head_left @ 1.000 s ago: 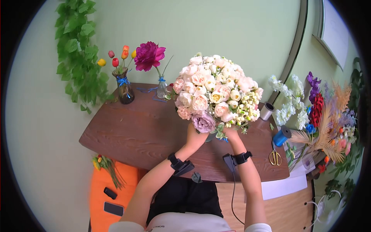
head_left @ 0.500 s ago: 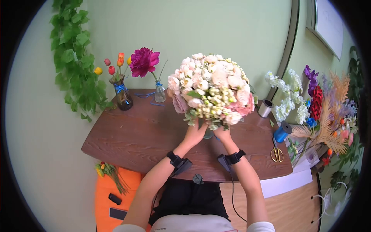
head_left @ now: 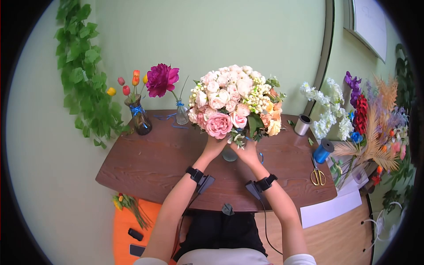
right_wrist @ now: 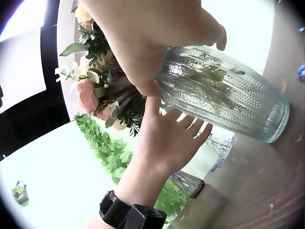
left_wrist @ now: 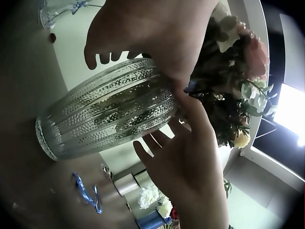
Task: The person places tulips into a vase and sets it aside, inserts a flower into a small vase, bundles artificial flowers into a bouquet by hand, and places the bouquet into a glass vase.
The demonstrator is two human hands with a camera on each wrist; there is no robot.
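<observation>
A large domed bouquet [head_left: 234, 92] of white, pink and orange flowers stands in a ribbed clear glass vase [left_wrist: 114, 107]. Both hands grip the vase just under the blooms. My left hand [head_left: 215, 146] is on its left side, with fingers [right_wrist: 190, 125] reaching around the far side. From the right, my right hand [head_left: 246, 153] holds the neck, its fingers partly behind the glass in the left wrist view. The thumbs come close together at the front. A large pink rose [head_left: 218, 125] faces me. In the head view, flowers hide most of the vase and the fingertips.
At the table's [head_left: 145, 163] back left stand a tulip vase [head_left: 140, 119] and a small vase [head_left: 181, 114] with a magenta peony. Silver [head_left: 303, 125] and blue ribbon spools [head_left: 323, 151] and gold-handled scissors [head_left: 317, 176] lie right. Loose blue ribbon [left_wrist: 87, 194] lies near the vase. More flowers [head_left: 366, 128] crowd the far right.
The bouquet has turned, its front passing leftward: the mauve rose left the front, then the berries, and a pink rose now faces me with orange flowers at right. Both hands stay around the vase.
</observation>
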